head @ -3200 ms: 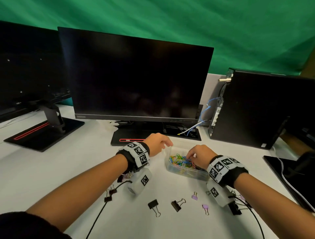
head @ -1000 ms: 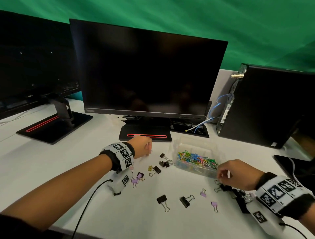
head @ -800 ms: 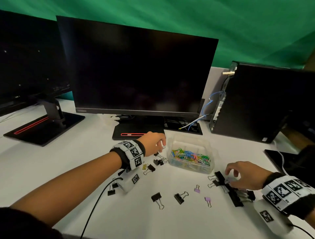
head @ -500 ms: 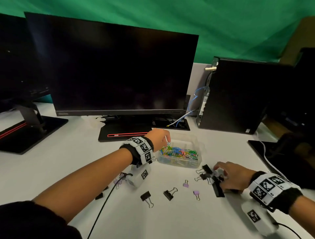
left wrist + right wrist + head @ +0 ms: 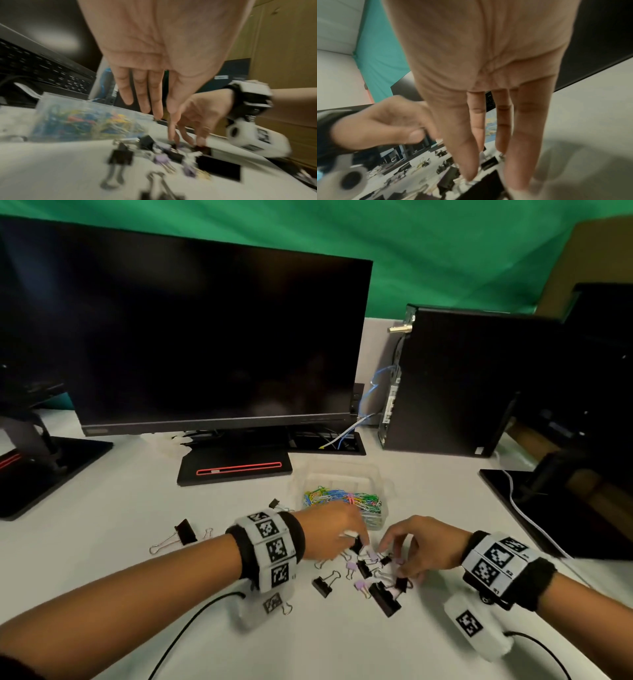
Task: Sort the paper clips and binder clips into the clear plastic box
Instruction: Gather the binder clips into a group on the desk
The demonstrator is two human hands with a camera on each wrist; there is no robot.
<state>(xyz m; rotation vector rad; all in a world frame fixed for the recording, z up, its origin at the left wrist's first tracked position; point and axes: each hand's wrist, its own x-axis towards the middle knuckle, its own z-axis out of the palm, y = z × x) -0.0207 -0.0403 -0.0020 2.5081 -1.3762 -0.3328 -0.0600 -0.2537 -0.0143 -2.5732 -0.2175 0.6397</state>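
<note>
Both my hands are down in the binder clips point(image 5: 373, 578) scattered on the counter point(image 5: 102, 542), just in front of the clear plastic box point(image 5: 342, 498) holding paper clips point(image 5: 342, 499). Left hand point(image 5: 330, 534) pinches a small black clip; right hand point(image 5: 423, 546) has fingers spread, tips touching clips.

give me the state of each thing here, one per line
clear box: open, no lid on it, holds coloured paper clips
binder clips: loose on the table, outside the box
monitor: screen dark
left hand: fingers down among the clips
right hand: fingertips on the clips
</note>
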